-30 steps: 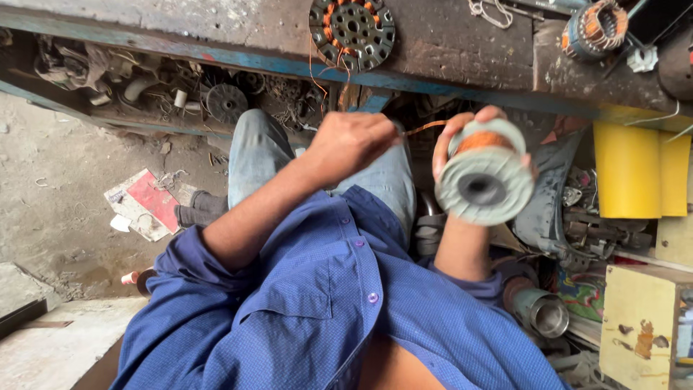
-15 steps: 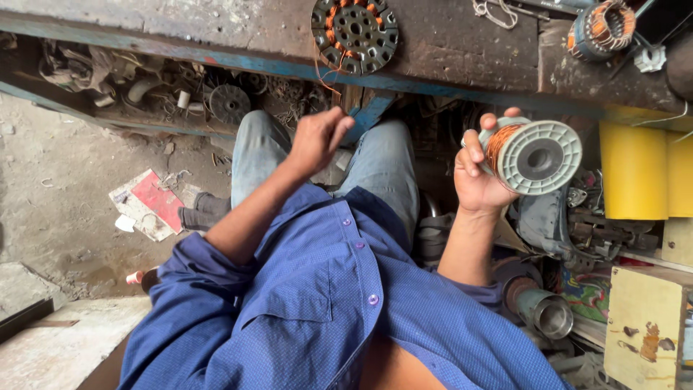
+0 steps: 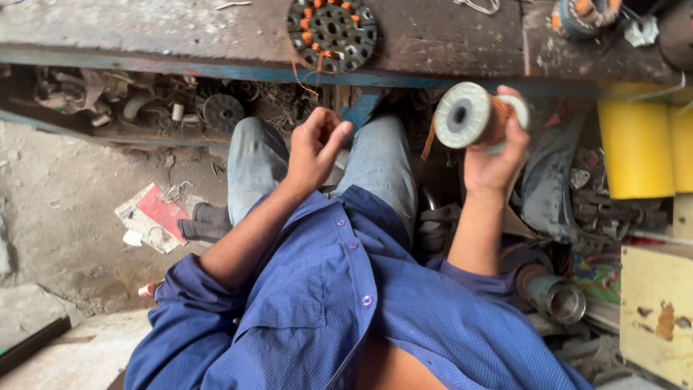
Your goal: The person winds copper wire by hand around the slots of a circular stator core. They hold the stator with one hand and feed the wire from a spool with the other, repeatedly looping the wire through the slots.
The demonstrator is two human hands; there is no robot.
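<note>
**Spool turned end-on, left hand pinching at knee**

Since prev. frame spool (image 3: pixel 473 114) has swung round: flange now faces left, held higher, nearer bench edge. Near to far: blue shirt (image 3: pixel 339 310), jeans, then my left hand (image 3: pixel 314 148) over the lap, fingers drawn together as if pinching fine wire; the strand itself is too thin to confirm. Right hand (image 3: pixel 498 152) clamped round spool, thumb and fingers on far flange and copper winding. Judged: spool moderately heavy, rigid plastic flanges; wire soft, kinks easily. Best grip by flanges, not windings. Beyond, on worn bench (image 3: pixel 180 36), a stator (image 3: pixel 332 32) w/ copper coils, loose strand hanging off the edge.
</note>
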